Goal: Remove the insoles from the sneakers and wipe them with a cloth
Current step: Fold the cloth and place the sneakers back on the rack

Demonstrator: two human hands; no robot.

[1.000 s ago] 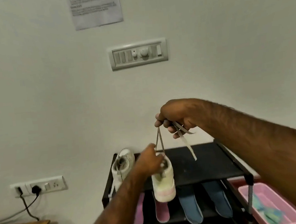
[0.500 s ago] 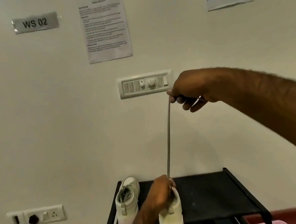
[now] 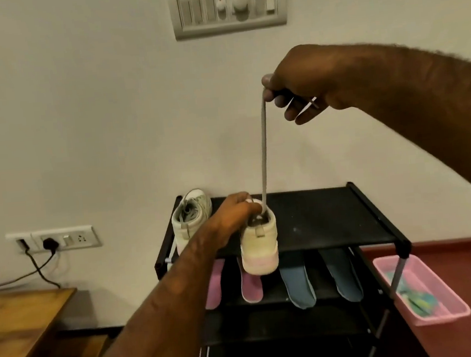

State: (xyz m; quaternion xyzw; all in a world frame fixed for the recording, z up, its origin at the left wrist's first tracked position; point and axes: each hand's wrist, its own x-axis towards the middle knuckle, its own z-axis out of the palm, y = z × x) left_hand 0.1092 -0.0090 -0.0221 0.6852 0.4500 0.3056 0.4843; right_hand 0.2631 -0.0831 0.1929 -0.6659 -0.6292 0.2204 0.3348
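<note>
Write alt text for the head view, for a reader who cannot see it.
The right hand holds a grey shoelace taut, straight up from a white sneaker that the left hand grips at its opening, in front of a black shoe rack. A second white sneaker stands on the top shelf; pink insoles and blue insoles lie on the shelf below.

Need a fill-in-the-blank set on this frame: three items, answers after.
The right hand holds the ____ taut above the sneaker that the left hand grips.
A second sneaker stands on the ____ shelf of the rack.
Below that shelf lie two pink insoles and two ____ ones.
Missing words: lace; top; blue.
</note>
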